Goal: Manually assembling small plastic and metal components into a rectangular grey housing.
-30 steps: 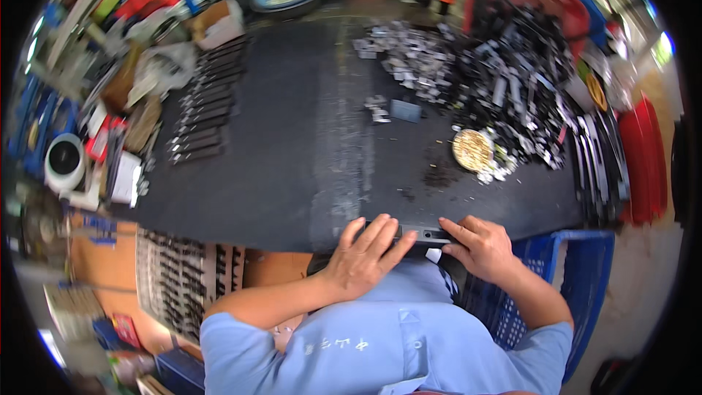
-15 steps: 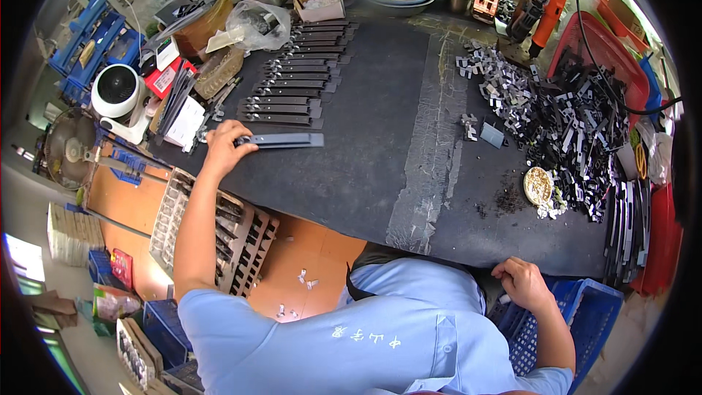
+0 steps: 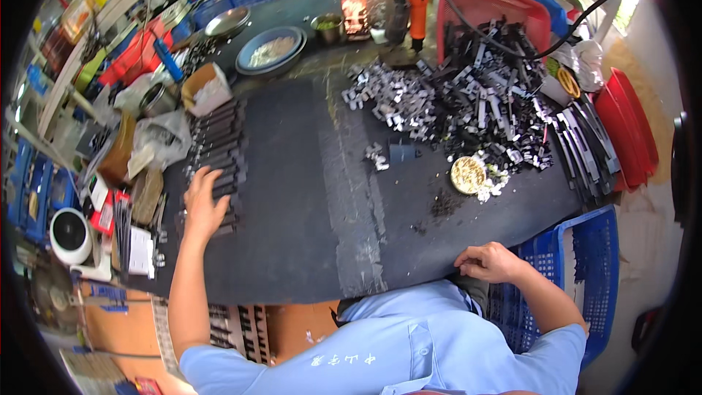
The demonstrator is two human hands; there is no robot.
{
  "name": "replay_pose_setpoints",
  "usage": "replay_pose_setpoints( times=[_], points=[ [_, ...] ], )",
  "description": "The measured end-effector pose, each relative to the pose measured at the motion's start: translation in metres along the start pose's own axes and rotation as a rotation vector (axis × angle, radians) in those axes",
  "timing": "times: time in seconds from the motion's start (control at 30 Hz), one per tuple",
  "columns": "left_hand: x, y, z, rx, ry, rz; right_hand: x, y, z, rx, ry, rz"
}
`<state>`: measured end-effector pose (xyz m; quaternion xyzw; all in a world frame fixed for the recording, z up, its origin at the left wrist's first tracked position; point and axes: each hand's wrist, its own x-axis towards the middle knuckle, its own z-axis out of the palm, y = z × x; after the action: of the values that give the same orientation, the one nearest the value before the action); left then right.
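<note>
My left hand [image 3: 204, 203] reaches over the near part of a row of dark metal strips [image 3: 219, 141] on the left of the table. Its thumb stands apart from its fingers, and no strip shows in its grip. The hand covers some of the strips; whether its fingertips touch them I cannot tell. At the table's front edge on the right, my right hand [image 3: 488, 261] rests with its fingers curled in and nothing visible in them. A small dark flat piece [image 3: 403, 153] lies beside a little cluster of shiny metal clips [image 3: 376, 157], well beyond that hand.
Loose black parts [image 3: 497, 102] spill from a red basket [image 3: 504, 0] at the far right. Metal clips [image 3: 391, 99] lie heaped beside them. A round tub [image 3: 468, 175] stands nearer. An orange power tool [image 3: 418, 7] has a dangling cable. A blue crate [image 3: 601, 278] adjoins the right edge.
My left hand has carried the dark strip forward to the row and no longer visibly holds it. My right hand stays at the edge, curled. The view has turned to the right.
</note>
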<state>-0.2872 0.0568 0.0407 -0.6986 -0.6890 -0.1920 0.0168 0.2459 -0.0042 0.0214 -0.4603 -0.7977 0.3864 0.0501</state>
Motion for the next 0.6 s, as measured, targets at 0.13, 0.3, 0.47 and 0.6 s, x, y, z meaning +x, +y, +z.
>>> replay_pose_setpoints(
  times=[0.13,0.3,0.47,0.6],
  points=[
    [0.122,0.062,0.044,-0.182,0.059,0.317,0.001,0.019,0.02,0.053,0.343,-0.102],
    [0.274,0.116,0.132,-0.159,-0.038,0.169,-0.002,0.025,0.03,0.147,0.457,-0.143],
    [0.381,0.145,0.187,-0.066,-0.08,-0.002,0.003,0.038,0.032,0.222,0.45,-0.22],
    [0.425,0.119,0.227,-0.124,-0.082,-0.007,0.01,0.038,0.018,0.252,0.406,-0.225]
  ],
)
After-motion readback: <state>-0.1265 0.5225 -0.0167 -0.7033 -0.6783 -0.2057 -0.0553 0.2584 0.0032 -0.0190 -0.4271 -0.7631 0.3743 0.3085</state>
